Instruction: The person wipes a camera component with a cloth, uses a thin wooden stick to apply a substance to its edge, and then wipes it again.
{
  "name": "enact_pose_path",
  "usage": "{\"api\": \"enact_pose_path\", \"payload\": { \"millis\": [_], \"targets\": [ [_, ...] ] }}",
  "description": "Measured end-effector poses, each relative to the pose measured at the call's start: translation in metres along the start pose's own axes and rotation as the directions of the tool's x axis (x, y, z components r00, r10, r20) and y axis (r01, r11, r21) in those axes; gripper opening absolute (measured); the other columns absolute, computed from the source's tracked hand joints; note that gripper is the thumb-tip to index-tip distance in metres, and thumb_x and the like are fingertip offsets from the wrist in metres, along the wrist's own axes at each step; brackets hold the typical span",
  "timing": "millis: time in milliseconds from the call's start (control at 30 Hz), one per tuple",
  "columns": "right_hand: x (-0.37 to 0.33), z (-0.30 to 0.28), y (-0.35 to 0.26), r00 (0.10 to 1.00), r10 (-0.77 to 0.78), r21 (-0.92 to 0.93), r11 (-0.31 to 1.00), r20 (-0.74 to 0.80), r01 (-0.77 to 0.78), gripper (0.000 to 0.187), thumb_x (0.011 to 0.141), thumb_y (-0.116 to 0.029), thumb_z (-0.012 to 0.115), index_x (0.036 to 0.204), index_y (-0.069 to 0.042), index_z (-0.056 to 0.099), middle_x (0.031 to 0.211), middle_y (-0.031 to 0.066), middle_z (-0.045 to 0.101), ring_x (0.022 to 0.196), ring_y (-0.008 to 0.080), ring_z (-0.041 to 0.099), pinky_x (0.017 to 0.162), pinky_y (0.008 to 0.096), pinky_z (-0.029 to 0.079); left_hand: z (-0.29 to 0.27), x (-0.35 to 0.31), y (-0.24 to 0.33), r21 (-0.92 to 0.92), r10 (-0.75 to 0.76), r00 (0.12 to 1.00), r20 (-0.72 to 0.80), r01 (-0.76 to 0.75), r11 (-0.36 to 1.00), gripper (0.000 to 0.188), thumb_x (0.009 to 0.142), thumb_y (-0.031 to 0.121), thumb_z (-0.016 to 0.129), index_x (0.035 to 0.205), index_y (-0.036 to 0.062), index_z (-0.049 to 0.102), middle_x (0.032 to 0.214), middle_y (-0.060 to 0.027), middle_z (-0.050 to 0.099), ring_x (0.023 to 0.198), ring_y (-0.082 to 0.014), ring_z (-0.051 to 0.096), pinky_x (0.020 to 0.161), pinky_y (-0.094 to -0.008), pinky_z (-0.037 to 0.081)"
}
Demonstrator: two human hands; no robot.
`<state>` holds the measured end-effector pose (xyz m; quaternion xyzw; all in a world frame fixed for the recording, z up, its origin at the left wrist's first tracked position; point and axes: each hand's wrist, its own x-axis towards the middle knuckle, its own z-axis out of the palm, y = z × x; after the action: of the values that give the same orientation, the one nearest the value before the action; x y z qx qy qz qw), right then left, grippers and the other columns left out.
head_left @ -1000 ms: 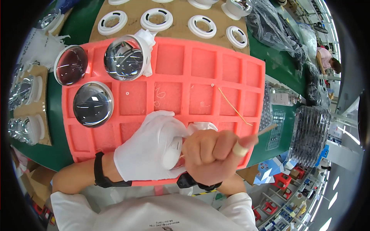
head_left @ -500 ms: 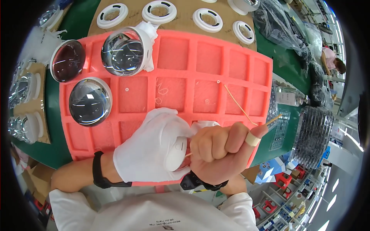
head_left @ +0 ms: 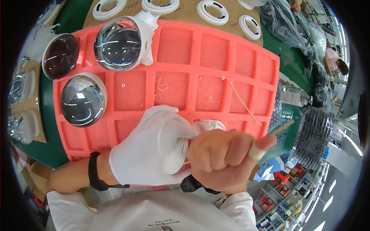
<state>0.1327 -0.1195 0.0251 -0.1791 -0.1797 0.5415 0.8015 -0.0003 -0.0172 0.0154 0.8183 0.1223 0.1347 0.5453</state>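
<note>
My left hand (head_left: 144, 144), in a white glove, is closed around a smooth white rounded part (head_left: 175, 156) above the near edge of a red foam tray (head_left: 191, 69). Right against it, my bare right hand (head_left: 221, 158) is curled in a fist around a thin wooden stick (head_left: 284, 127). One end of the stick pokes out past a finger wrapped with a pale band; the other end points toward the white part and is mostly hidden. Some white fabric (head_left: 208, 125) shows behind my right fist. Motion blurs the right hand a little.
Clear dome covers (head_left: 83, 101) and a dark dome (head_left: 61, 56) rest at the tray's left. A second thin stick (head_left: 245, 103) and small white rings lie on the tray. White ring bases (head_left: 212, 12) stand on cardboard beyond. Stacked clear plastic trays (head_left: 313, 133) are at right.
My right fist has shifted slightly right, and the stick's outer end has swung out to the right and a little lower. My left hand keeps hold of the white part.
</note>
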Motion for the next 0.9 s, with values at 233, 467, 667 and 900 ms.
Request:
{"api": "enact_pose_path", "payload": {
  "millis": [233, 467, 667, 900],
  "targets": [
    [0.001, 0.002, 0.000, 0.996, 0.016, -0.051, 0.999, -0.086, -0.021, 0.066, 0.105, -0.065, 0.020, 0.063, -0.013, 0.024, 0.048, -0.0026, 0.022, 0.038, 0.0137, 0.021, 0.037, 0.0312, 0.015, 0.003, -0.002, -0.003, -0.009, 0.026, 0.998, -0.064, -0.026, 1.000, 0.062, 0.063, 0.022, 0.088, 0.115, 0.0091, 0.057, 0.103, -0.0074, 0.061, 0.104, -0.0311, 0.056, 0.108, -0.0497, 0.037],
    [0.001, 0.003, 0.003, 0.997, -0.014, -0.178, 0.984, 0.071, 0.026, 0.066, 0.105, -0.065, 0.020, 0.064, -0.013, 0.026, 0.048, -0.0012, 0.023, 0.040, 0.0131, 0.023, 0.038, 0.0306, 0.016, 0.001, 0.000, -0.001, 0.000, -0.021, 1.000, 0.008, 0.021, 1.000, 0.060, 0.060, 0.023, 0.089, 0.111, 0.0108, 0.060, 0.102, -0.0051, 0.062, 0.101, -0.0276, 0.058, 0.108, -0.0499, 0.039],
    [0.004, -0.001, 0.008, 0.986, -0.028, 0.099, 0.994, -0.162, 0.044, 0.067, 0.104, -0.067, 0.027, 0.064, -0.013, 0.030, 0.048, -0.0023, 0.022, 0.039, 0.0115, 0.022, 0.037, 0.0288, 0.015, 0.004, -0.003, -0.003, 0.023, 0.000, 0.999, -0.035, 0.001, 1.000, 0.055, 0.063, 0.023, 0.087, 0.110, 0.0095, 0.062, 0.102, -0.0059, 0.061, 0.103, -0.0274, 0.056, 0.109, -0.0497, 0.037],
    [-0.002, 0.003, 0.002, 0.998, 0.039, -0.031, 0.999, -0.047, -0.040, 0.069, 0.102, -0.068, 0.032, 0.062, -0.013, 0.031, 0.048, -0.0021, 0.028, 0.039, 0.0131, 0.026, 0.037, 0.0307, 0.017, 0.000, 0.000, -0.004, -0.078, 0.004, 1.000, -0.002, -0.004, 0.997, 0.052, 0.062, 0.022, 0.087, 0.107, 0.0111, 0.063, 0.100, -0.0052, 0.061, 0.103, -0.0277, 0.055, 0.109, -0.0500, 0.036]
  ]
}}
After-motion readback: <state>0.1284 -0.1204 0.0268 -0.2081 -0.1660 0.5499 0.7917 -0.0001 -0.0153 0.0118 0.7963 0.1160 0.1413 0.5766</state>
